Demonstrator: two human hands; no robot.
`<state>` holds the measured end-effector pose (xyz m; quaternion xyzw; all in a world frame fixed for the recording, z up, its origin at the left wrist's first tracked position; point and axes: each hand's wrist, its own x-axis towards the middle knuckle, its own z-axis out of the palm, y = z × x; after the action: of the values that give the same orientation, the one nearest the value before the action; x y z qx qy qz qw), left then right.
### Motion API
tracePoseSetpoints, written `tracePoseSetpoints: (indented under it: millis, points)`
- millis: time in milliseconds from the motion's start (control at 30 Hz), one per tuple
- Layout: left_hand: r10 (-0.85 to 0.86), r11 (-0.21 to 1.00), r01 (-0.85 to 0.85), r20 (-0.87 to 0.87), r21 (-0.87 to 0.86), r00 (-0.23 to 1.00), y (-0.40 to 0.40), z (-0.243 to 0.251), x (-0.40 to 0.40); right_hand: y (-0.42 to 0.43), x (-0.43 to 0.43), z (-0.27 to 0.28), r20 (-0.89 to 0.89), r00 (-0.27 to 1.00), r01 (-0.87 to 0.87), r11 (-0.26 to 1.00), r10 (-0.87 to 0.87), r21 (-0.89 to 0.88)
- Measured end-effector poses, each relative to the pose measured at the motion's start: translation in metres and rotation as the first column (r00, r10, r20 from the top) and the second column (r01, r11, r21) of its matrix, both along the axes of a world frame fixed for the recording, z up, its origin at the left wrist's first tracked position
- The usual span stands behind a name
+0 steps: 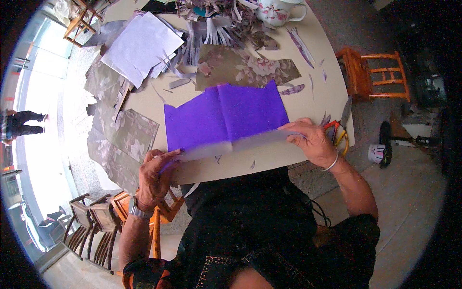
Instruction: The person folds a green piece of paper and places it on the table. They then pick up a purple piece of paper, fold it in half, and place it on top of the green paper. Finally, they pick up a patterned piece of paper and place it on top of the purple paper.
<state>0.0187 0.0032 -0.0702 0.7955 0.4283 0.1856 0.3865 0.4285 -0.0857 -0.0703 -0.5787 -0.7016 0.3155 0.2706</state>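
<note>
A purple sheet (223, 113), creased down its middle, lies on the pale tabletop (202, 171) before me. Its near edge is folded up and shows a greyish underside, blurred. My left hand (157, 173) grips the left end of this edge, and my right hand (308, 139) grips the right end between thumb and fingers. Scissors with red and yellow handles (337, 132) lie beside my right hand. Beyond the purple sheet is a floral-patterned piece (245, 68). More floral pieces (126, 133) spread left of it, with white sheets (142, 47) farther back.
A floral ceramic cup (276, 12) stands near the far edge, beside a heap of cut strips (216, 32). Scraps (301, 47) lie at the right. Wooden chairs (371, 74) stand around the table. At far left, a person (25, 123) is seen beyond the glass.
</note>
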Motion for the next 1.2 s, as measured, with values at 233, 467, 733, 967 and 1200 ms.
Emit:
tracePoseSetpoints:
  millis: [233,467,733,967,1200]
  points:
    - [0.439,0.879,-0.401,0.113,-0.258,0.891,0.0,0.0,0.023,0.018,-0.013,0.01,0.036,0.956,0.293,0.942,-0.291,-0.167]
    - [0.482,0.872,-0.477,0.031,-0.111,0.875,0.01,-0.006,0.032,0.028,-0.027,0.007,0.184,0.878,0.462,0.881,-0.441,-0.096]
    - [0.433,0.9,-0.432,-0.186,0.051,0.882,0.018,0.005,0.04,0.034,-0.044,0.004,0.283,0.845,0.438,0.89,-0.455,0.125]
    - [0.362,0.931,-0.355,-0.302,0.078,0.882,0.024,-0.001,0.039,0.037,-0.045,-0.008,0.409,0.808,0.35,0.904,-0.425,0.247]
    - [0.362,0.931,-0.351,-0.383,0.1,0.85,0.024,-0.001,0.046,0.034,-0.041,-0.018,0.432,0.764,0.359,0.872,-0.479,0.333]
